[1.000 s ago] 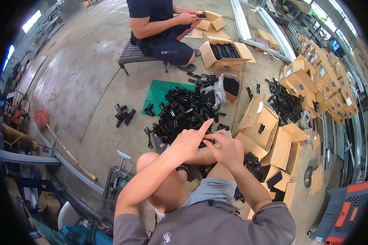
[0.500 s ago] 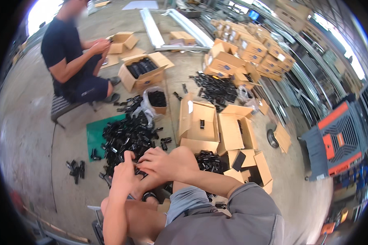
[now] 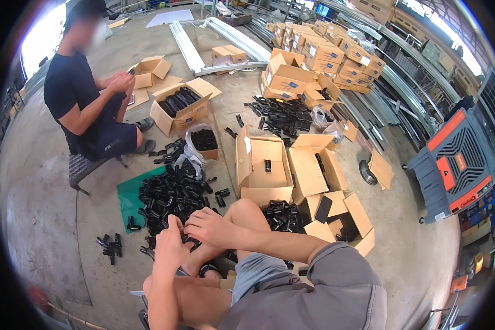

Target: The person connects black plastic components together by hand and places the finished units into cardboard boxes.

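Observation:
My left hand [image 3: 171, 242] and my right hand [image 3: 208, 227] are close together above my lap, fingers curled in towards each other. Whatever they hold between them is hidden behind the fingers. Just beyond them lies a large heap of small black plastic parts [image 3: 168, 195], spread partly over a green sheet [image 3: 128, 203] on the floor. A smaller pile of the same black parts [image 3: 283, 216] sits to the right of my knee. Several loose black parts [image 3: 111, 246] lie off to the left.
Two open cardboard boxes [image 3: 265, 193] [image 3: 298, 159] stand ahead to the right, near a box with a dark phone [image 3: 323, 209] on its flap. A seated co-worker [image 3: 82, 93] handles something small by a box of black parts [image 3: 177, 118]. A grey-orange machine [image 3: 451, 165] stands far right.
The view has shifted slightly, so the scene sits a little differently in the picture. My hands stay together, with the right fingers slightly apart from where they overlapped the left.

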### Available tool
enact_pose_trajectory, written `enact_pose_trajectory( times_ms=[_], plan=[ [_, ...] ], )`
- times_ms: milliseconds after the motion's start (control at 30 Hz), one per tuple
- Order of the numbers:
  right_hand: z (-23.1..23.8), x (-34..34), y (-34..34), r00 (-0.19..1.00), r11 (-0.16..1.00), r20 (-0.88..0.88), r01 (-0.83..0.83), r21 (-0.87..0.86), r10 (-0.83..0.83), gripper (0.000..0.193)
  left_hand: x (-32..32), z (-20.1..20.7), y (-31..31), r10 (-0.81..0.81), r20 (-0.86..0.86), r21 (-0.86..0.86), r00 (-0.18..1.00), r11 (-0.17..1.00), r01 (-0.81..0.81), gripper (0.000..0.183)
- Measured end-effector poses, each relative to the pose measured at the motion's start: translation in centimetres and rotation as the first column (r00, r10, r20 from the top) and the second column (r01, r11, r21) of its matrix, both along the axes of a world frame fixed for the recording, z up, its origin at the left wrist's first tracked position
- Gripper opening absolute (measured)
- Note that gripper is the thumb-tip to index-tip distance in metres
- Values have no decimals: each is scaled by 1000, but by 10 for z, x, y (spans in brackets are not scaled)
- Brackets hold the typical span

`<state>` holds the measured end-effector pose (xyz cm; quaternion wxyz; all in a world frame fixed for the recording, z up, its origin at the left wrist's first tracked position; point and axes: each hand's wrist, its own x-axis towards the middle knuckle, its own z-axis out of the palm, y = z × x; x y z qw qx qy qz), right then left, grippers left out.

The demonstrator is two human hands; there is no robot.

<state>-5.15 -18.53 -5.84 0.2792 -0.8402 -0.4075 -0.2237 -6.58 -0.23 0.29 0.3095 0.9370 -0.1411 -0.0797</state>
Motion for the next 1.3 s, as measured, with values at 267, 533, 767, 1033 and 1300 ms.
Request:
enact_pose_trajectory(
  times_ms=[267,533,767,1033,1300],
  plan=[
    [6,-3,-11,996,994,93,19,-108,-9,19,-5,3,-6,0,32,-52,999,999,2,58],
    [-3,-1,-12,999,999,47,20,-37,-19,15,-5,-1,-11,-18,38,-56,999,998,20,57],
    [-3,-4,-7,994,994,-8,107,6,-107,14,-4,-4,-12,-3,62,-74,998,997,8,57],
    [6,-8,-11,975,965,-183,162,207,-125,34,-1,7,-11,82,-52,-105,995,991,-88,50],
    [-8,-26,-13,545,525,-652,394,754,527,41,-8,17,-10,-159,-195,-565,968,825,22,53]
  ],
)
